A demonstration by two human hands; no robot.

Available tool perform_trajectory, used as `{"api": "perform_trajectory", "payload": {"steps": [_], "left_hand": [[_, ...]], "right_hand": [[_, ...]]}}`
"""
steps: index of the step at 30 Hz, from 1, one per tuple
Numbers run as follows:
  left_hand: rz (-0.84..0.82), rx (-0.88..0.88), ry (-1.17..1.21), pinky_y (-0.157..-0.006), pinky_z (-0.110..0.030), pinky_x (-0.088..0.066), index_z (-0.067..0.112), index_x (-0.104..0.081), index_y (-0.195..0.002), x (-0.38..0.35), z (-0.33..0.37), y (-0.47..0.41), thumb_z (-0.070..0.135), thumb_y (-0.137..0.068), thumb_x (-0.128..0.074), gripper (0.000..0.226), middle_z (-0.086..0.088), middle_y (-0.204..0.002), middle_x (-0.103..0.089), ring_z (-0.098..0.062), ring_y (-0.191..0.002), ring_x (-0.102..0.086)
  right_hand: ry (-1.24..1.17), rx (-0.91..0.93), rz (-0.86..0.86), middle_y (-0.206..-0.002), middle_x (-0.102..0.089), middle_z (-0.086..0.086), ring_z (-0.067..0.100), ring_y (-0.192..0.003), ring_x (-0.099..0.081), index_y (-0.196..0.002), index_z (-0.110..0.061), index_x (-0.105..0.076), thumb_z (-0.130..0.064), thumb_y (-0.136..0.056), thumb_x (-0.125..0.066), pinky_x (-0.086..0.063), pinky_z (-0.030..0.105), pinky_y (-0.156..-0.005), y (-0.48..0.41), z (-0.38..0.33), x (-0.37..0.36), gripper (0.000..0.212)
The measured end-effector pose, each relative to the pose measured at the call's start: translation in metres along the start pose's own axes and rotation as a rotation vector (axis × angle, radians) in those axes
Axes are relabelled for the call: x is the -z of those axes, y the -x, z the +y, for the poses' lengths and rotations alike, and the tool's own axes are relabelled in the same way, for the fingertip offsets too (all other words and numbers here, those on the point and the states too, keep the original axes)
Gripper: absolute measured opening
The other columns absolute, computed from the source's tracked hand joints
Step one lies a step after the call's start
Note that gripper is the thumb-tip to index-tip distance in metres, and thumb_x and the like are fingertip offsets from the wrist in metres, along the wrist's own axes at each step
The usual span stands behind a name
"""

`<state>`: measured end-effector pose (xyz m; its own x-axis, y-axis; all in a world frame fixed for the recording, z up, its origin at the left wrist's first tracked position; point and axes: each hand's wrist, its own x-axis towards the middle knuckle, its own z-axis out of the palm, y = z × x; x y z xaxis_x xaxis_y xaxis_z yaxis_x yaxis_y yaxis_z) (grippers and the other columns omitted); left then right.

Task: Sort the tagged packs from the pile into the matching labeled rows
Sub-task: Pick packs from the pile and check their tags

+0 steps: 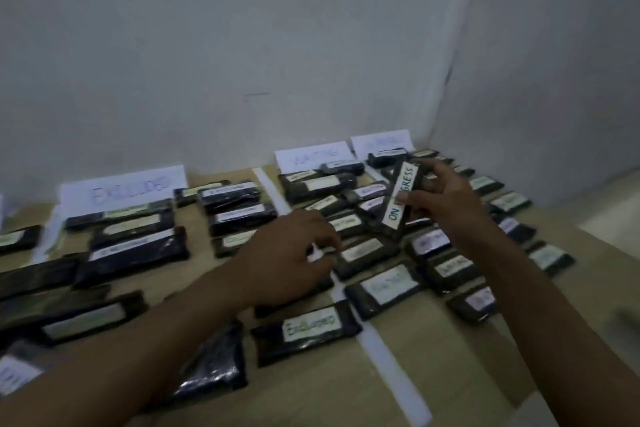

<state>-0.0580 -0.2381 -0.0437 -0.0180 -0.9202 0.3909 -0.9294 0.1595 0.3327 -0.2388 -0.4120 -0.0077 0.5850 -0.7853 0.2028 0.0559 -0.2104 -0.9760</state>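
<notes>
Plain white wall [242, 45] at the back, with a tan tabletop [433, 340] that's pretty much covered in dark tagged packs [135, 255]. Far left, an "EXCLUDED" sign [121, 189] is propped against the wall, with packs laid out in front of it. The left hand [294, 253] is rested on packs beside the white tape strip [391, 357], fingers curled down; whether anything is gripped can't be told. Further right, the "ON PROGRESS" pack [401, 198] is pinched by the right hand [443, 198] and held tilted above the pile [433, 253].
</notes>
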Motion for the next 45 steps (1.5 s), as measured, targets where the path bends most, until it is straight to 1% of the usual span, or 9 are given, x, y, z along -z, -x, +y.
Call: {"api": "perform_trajectory", "payload": {"steps": [7, 10, 14, 18, 21, 27, 35, 40, 45], "left_hand": [[-0.154, -0.104, -0.123, -0.105, -0.036, -0.037, 0.029, -0.043, -0.140, -0.092, 0.024, -0.100, 0.062, -0.085, -0.039, 0.065, -0.004, -0.144, -0.042, -0.022, -0.130, -0.039], [-0.240, -0.104, -0.175, -0.118, -0.039, -0.016, 0.036, -0.022, -0.149, -0.121, 0.023, -0.113, 0.076, -0.083, -0.028, 0.078, 0.001, -0.159, -0.016, -0.019, -0.146, -0.013], [-0.278, -0.096, -0.128, -0.119, -0.038, -0.007, 0.039, -0.016, -0.150, -0.137, 0.020, -0.113, 0.076, -0.084, -0.021, 0.075, 0.007, -0.156, -0.022, -0.014, -0.145, -0.012], [-0.267, -0.096, -0.148, -0.120, -0.039, -0.003, 0.043, -0.011, -0.150, -0.141, 0.013, -0.112, 0.074, -0.087, -0.023, 0.071, 0.012, -0.153, -0.026, -0.011, -0.144, -0.010], [-0.275, -0.076, -0.134, -0.120, -0.036, 0.001, 0.044, -0.009, -0.150, -0.140, 0.013, -0.111, 0.072, -0.087, -0.024, 0.070, 0.013, -0.153, -0.025, -0.009, -0.145, -0.006], [-0.278, -0.073, -0.102, -0.119, -0.034, 0.002, 0.045, -0.009, -0.150, -0.139, 0.014, -0.111, 0.071, -0.087, -0.027, 0.070, 0.013, -0.153, -0.025, -0.009, -0.145, -0.004], [-0.298, -0.068, -0.040, -0.118, -0.030, -0.001, 0.043, -0.016, -0.149, -0.131, 0.018, -0.114, 0.073, -0.083, -0.030, 0.074, 0.013, -0.154, -0.022, -0.008, -0.144, -0.007], [-0.241, -0.029, 0.132, -0.111, -0.027, -0.024, 0.036, -0.048, -0.136, -0.110, 0.023, -0.120, 0.066, -0.084, -0.046, 0.060, 0.012, -0.146, -0.036, -0.005, -0.135, -0.023], [-0.193, -0.054, 0.118, -0.087, -0.028, -0.046, 0.031, -0.063, -0.115, -0.058, 0.026, -0.100, 0.042, -0.091, -0.058, 0.027, 0.014, -0.111, -0.059, -0.001, -0.099, -0.051]], "right_hand": [[0.178, -0.062, 0.373, -0.095, -0.069, 0.015, 0.026, -0.070, -0.068, -0.129, -0.024, -0.049, 0.003, -0.078, -0.073, -0.059, 0.039, -0.063, -0.035, 0.030, 0.142, 0.062], [0.342, -0.103, 0.505, -0.112, -0.064, 0.016, 0.031, -0.088, -0.067, -0.125, -0.023, -0.053, -0.003, -0.076, -0.076, -0.055, 0.032, -0.062, -0.050, 0.054, 0.194, 0.057], [0.528, -0.172, 0.594, -0.126, -0.058, 0.014, 0.033, -0.101, -0.064, -0.135, -0.017, -0.049, -0.005, -0.079, -0.074, -0.051, 0.018, -0.050, -0.062, 0.081, 0.239, 0.062], [0.728, -0.240, 0.569, -0.139, -0.049, 0.011, 0.029, -0.125, -0.049, -0.141, -0.013, -0.045, -0.012, -0.084, -0.070, -0.047, 0.035, -0.098, -0.070, 0.098, 0.256, 0.062], [0.880, -0.317, 0.462, -0.143, -0.047, 0.012, 0.030, -0.131, -0.043, -0.139, -0.011, -0.048, -0.021, -0.088, -0.066, -0.031, 0.038, -0.111, -0.072, 0.103, 0.259, 0.055], [1.033, -0.305, 0.384, -0.123, -0.063, 0.018, 0.033, -0.114, -0.056, -0.117, -0.005, -0.065, -0.019, -0.091, -0.059, -0.041, 0.032, -0.091, -0.064, 0.106, 0.251, 0.031], [1.035, -0.209, 0.493, -0.119, -0.055, 0.020, 0.034, -0.110, -0.054, -0.120, -0.010, -0.062, -0.028, -0.092, -0.056, -0.040, 0.035, -0.089, -0.050, 0.103, 0.238, 0.034], [1.089, 0.027, 0.438, -0.100, -0.059, 0.004, 0.018, -0.087, -0.054, -0.103, -0.016, -0.066, -0.035, -0.092, -0.056, -0.035, 0.026, -0.073, -0.028, 0.079, 0.181, 0.024], [0.894, 0.194, 0.170, -0.085, -0.066, -0.009, 0.005, -0.076, -0.060, -0.090, -0.022, -0.069, -0.030, -0.089, -0.062, -0.050, 0.026, -0.069, 0.001, 0.047, 0.093, 0.011]]}}
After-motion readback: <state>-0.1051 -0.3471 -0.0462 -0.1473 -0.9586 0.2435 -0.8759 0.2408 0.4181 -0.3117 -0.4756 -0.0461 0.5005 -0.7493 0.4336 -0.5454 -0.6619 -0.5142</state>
